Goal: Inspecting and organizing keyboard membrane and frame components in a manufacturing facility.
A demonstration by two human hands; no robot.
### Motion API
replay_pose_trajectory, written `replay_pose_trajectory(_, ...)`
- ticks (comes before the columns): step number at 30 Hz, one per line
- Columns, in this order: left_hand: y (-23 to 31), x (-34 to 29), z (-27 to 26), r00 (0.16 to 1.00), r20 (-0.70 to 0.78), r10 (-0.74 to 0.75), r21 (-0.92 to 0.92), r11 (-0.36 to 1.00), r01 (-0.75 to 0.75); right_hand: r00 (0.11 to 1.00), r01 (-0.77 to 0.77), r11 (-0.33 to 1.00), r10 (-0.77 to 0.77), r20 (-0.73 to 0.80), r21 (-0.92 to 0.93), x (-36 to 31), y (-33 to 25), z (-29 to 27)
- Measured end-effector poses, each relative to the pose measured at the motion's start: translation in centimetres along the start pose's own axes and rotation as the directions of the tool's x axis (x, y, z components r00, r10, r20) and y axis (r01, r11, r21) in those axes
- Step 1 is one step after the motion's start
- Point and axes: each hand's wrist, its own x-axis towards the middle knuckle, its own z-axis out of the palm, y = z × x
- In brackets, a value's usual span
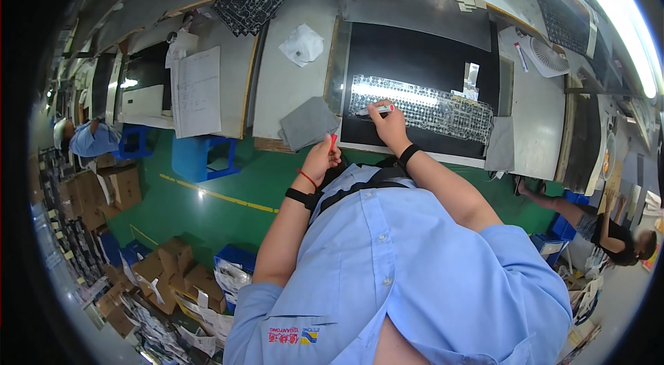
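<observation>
My right hand [392, 131] grips a white marker pen [382, 109] with a red end, held over the left part of a clear sheet [443, 110]. Rows of dark, key-like printed patterns cover that sheet, which lies on a black work surface [415, 50]. Closed around a red marker cap [333, 139], my left hand [321, 160] is at the table's front edge, just below a stack of grey sheets [308, 122]. Shiny silver strips [471, 80] rest at the clear sheet's upper right.
A crumpled white cloth [302, 45] lies back left. At right are another red-and-white marker [521, 57], a white fan [548, 56] and a grey piece [501, 145]. Blue stools [200, 157] stand left. Other people [95, 139] are at far left and far right.
</observation>
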Motion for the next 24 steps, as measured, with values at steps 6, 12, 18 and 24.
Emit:
replay_pose_trajectory(6,0.1,-0.2,0.2,1.000,-0.016,0.004,0.017,1.000,-0.004,1.000,-0.005,0.999,0.005,0.009,-0.035,0.0,-0.3,-0.1)
replay_pose_trajectory(12,0.5,-0.4,0.6,1.000,-0.019,0.014,0.037,0.999,-0.013,1.000,-0.009,0.997,0.010,0.014,-0.072,-0.2,-1.3,-0.4)
replay_pose_trajectory(18,1.2,0.1,1.9,0.992,-0.029,0.119,0.240,0.965,-0.109,0.996,-0.087,0.914,0.079,0.037,0.396,-1.0,-1.7,-2.1)
replay_pose_trajectory(24,2.2,1.1,4.5,0.959,0.073,0.275,0.317,0.905,-0.284,0.988,-0.054,0.969,0.016,0.156,0.240,-2.8,-3.7,-4.7)
